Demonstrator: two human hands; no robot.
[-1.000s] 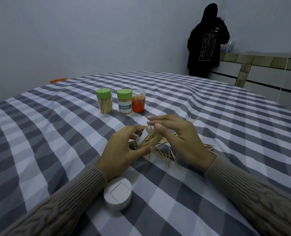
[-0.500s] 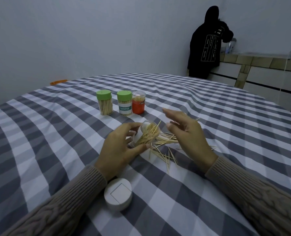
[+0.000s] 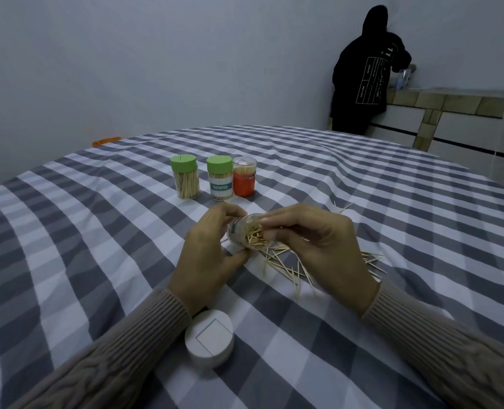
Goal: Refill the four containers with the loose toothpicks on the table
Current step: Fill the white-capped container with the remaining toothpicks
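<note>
I look down on a large table covered with a grey-and-white checked cloth (image 3: pixel 67 246), which fills most of the view under a plain pale wall. At the far right, a person in a black hooded top (image 3: pixel 366 75) stands with their back to me at a tiled counter (image 3: pixel 451 98). My two arms, in beige knitted sleeves, reach in from the bottom edge. My left hand (image 3: pixel 206 258) has its fingers and thumb curled round a small clear plastic container (image 3: pixel 245 233), held above the cloth and tipped on its side with the open mouth toward me, a bunch of toothpick tips showing inside. My right hand (image 3: pixel 321 246) has its fingertips gathered at the container's mouth; I cannot tell whether they pinch any toothpicks. Loose wooden toothpicks (image 3: pixel 289 267) lie scattered on the cloth just beneath and to the right of both hands, with a few more further right. Near my left wrist lies a round white lid (image 3: pixel 210 338), flat on the cloth. Well beyond the hands, three containers stand upright in a row: a clear one with a green cap (image 3: pixel 185 180), a green-capped one labelled TOOTHPICK (image 3: pixel 220 182), and a red one with a clear top (image 3: pixel 244 180), the last two touching.
</note>
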